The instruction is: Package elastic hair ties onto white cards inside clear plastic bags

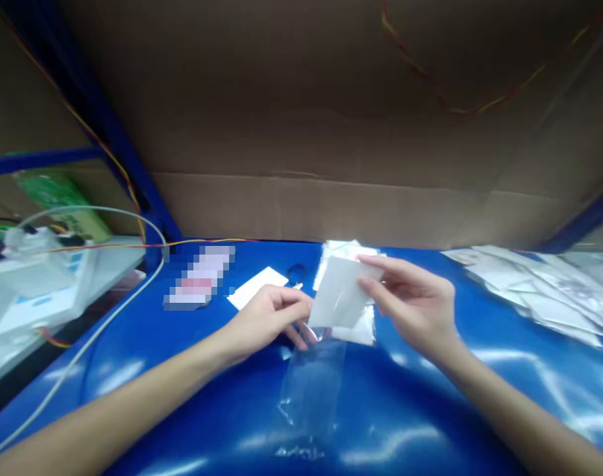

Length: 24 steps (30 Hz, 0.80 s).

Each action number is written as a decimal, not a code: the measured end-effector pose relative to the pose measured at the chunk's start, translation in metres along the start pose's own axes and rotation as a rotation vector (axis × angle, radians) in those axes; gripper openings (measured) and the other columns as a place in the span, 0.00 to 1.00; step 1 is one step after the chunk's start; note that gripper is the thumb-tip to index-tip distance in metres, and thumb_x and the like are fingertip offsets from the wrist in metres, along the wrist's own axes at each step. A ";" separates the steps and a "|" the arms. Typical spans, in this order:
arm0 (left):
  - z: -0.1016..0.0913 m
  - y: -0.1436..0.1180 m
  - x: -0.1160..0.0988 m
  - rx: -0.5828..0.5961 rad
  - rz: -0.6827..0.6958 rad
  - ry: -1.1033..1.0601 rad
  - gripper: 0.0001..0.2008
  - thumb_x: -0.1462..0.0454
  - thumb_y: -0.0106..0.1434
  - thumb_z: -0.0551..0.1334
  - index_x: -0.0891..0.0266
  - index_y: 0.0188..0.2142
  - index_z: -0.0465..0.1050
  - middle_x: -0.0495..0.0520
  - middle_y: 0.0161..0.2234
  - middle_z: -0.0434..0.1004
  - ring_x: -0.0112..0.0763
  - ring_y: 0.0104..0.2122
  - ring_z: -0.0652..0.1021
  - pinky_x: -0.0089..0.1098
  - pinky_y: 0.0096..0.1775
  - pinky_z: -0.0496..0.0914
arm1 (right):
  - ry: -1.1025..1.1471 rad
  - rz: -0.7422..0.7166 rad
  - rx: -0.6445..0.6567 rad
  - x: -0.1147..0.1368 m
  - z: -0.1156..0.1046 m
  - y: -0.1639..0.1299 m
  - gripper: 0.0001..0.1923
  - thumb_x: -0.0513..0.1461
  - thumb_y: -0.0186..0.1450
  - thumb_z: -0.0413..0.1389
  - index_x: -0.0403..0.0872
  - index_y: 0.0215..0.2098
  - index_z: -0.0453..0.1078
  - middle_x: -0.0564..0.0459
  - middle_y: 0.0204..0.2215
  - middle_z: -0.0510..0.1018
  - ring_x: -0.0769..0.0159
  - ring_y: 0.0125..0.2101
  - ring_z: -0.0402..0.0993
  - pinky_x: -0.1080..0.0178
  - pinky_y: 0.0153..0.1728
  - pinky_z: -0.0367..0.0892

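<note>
A: While we look down on the glossy blue tabletop (391,403), which materials do we identify at its centre?

B: We identify a flat, smooth white rectangular card (337,291) with straight edges, and below it a thin, clear, creased plastic bag (314,390) through which the blue shows. The card is tilted, its lower left corner at the bag's upper end; we cannot tell whether that corner is inside.

A: What else do we record around them?

B: Behind the card we see flat white packets in shiny film (356,332). To the left lie a flat white sheet (260,285) and a small dark cord loop (296,273); to the right, a spread pile of flat white packets (524,284). A brown cardboard panel (306,205) closes the back.

A: How do we describe the hands?

B: The right hand (415,304) enters from the lower right, thumb and index finger closed on the card's right edge, other fingers curled. The left hand (276,314) enters from the lower left, back upward, its bent fingers gripping the bag's upper end.
</note>
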<state>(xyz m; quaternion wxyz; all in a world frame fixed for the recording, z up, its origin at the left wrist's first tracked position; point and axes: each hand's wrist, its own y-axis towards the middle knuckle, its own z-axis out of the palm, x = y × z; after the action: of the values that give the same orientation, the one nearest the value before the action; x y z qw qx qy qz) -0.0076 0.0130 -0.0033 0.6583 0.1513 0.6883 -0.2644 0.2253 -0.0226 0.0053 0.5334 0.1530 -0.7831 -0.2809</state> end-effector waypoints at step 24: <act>0.002 0.002 0.000 0.016 -0.080 -0.266 0.15 0.54 0.66 0.67 0.65 0.42 0.77 0.63 0.40 0.86 0.42 0.37 0.86 0.33 0.40 0.80 | 0.197 0.167 -0.023 0.009 0.000 0.005 0.13 0.41 0.64 0.67 0.48 0.45 0.75 0.56 0.19 0.79 0.65 0.17 0.75 0.64 0.17 0.72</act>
<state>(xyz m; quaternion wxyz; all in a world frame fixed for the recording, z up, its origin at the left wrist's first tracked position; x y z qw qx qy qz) -0.0046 0.0135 -0.0035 0.7314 0.0927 0.5984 -0.3138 0.2221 -0.0237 0.0152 0.6310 0.1080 -0.7335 -0.2282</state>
